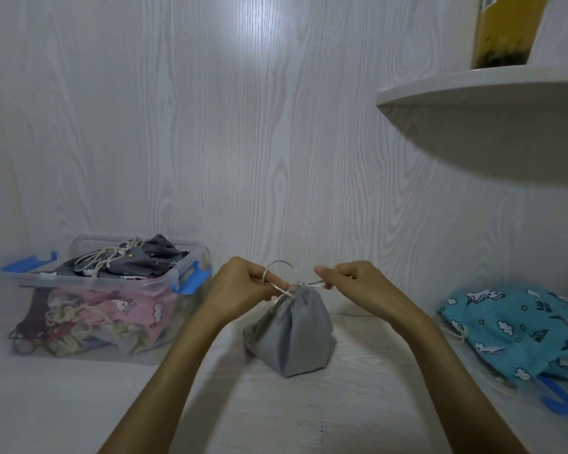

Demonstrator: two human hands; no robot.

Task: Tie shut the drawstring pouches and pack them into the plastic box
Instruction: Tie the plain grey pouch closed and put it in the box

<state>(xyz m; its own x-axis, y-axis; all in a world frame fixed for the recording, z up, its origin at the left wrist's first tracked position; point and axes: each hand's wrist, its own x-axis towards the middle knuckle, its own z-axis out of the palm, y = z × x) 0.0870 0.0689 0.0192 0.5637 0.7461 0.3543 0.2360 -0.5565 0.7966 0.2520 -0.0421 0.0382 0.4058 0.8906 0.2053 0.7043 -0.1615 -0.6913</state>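
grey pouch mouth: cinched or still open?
Cinched. The grey pouch is gathered to a point at the top, and the left hand and right hand pinch the drawstring there.

A home corner, likely a bedroom or closet nook
White wood-grain panelling (210, 126) wraps walls and floor, a rounded white shelf (473, 93) carries a yellow drink cup (502, 31), and a clip-lid plastic box (105, 309) holds patterned fabric pouches
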